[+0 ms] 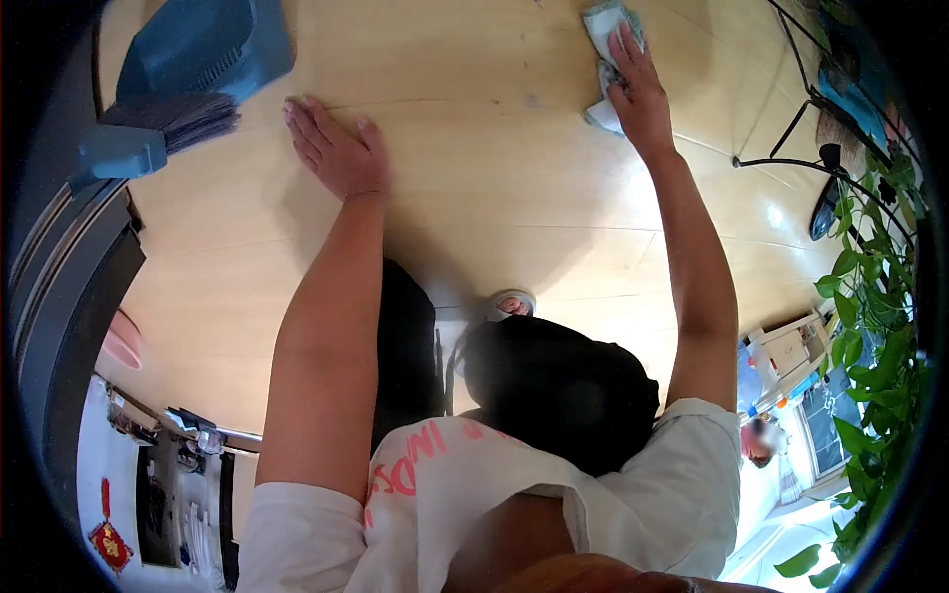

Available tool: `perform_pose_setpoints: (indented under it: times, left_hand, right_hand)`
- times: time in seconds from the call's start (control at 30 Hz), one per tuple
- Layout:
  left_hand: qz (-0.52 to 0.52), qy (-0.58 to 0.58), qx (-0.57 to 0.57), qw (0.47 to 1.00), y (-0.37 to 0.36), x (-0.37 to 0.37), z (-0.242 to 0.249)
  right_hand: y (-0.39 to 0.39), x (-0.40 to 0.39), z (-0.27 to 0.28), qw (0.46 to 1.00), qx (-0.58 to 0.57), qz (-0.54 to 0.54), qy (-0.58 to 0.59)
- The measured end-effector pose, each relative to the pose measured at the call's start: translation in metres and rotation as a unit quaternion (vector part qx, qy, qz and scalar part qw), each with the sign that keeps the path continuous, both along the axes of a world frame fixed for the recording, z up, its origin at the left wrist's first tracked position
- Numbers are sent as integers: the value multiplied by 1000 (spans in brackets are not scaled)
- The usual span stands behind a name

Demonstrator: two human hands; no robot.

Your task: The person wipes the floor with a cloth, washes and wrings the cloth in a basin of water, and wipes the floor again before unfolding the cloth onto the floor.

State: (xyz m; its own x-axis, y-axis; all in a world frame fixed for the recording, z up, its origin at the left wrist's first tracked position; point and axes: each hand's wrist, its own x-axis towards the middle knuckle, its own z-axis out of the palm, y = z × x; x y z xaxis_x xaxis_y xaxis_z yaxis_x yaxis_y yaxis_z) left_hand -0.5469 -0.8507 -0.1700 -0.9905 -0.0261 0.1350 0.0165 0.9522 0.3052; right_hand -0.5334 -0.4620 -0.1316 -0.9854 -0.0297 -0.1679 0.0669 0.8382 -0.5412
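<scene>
My right hand (643,94) presses a crumpled white cloth with greenish edges (605,30) against the light wooden floor (474,168), at the upper right of the head view. Parts of the cloth stick out above and to the left of the fingers. At the upper left my left hand (341,153) rests palm down on the floor, fingers spread, holding nothing. Left of it lie a blue dustpan (203,49) and a brush with dark bristles and a blue head (124,150).
A black metal plant stand (791,161) with leafy green vines (875,395) is on the right, a dark shoe (826,203) beside it. Dark furniture (79,326) lines the left edge, near a pink container (123,339). Another person (761,440) appears at the lower right.
</scene>
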Motion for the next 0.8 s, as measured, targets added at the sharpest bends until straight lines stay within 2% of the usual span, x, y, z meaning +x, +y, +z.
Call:
perform_pose_setpoints:
  times: [0.03, 0.13, 0.2, 0.27, 0.33, 0.37, 0.43, 0.47, 0.5, 0.53, 0.57, 0.6, 0.63, 0.67, 0.73, 0.8]
  left_hand:
    - [0, -5, -1, 1000, 0, 1, 1]
    - [-2, -8, -7, 1000, 0, -1, -2]
    - [2, -16, -16, 1000, 2, -1, 0]
    - [5, -19, -27, 999, 2, -1, 2]
    - [7, -15, -38, 999, 2, -2, 0]
    - [4, -8, -36, 999, 1, -2, -1]
    - [-1, 5, -33, 999, 0, -1, -2]
    - [-3, 2, -26, 1000, -1, -2, -2]
    - [-2, -1, -18, 1000, -1, -3, -2]
    - [-3, -5, -10, 1000, -1, -3, -1]
    - [-4, -2, -12, 1000, 0, -2, -1]
    - [-4, 0, -15, 1000, 0, -2, 0]
    - [-5, 3, -19, 1000, 1, -2, 1]
    - [-4, 4, -20, 1000, 2, -3, 2]
    - [-6, 3, -23, 1000, 4, -2, 5]
    - [-4, 6, -11, 1000, 5, -3, 4]
  right_hand:
    - [-9, 2, 2, 998, 17, -34, 52]
    - [2, 5, -9, 991, -50, -65, 107]
    - [20, 13, -10, 970, -84, -164, 158]
    - [39, 27, 7, 932, -144, -294, 159]
    - [81, 50, 1, 918, -91, -315, 223]
    - [105, 62, -3, 922, -21, -332, 198]
    - [141, 84, -27, 902, -2, -402, 157]
    - [153, 88, -48, 878, -52, -455, 142]
    - [154, 82, -61, 871, -10, -469, 143]
    - [152, 74, -74, 892, 77, -398, 201]
    - [129, 58, -76, 894, 72, -390, 207]
    - [83, 36, -56, 905, -2, -373, 204]
    - [49, 23, -48, 924, -15, -341, 169]
    - [11, 14, -42, 942, -50, -273, 188]
    - [-46, 8, -45, 960, 12, -176, 218]
    - [-83, 0, -28, 968, 39, -135, 206]
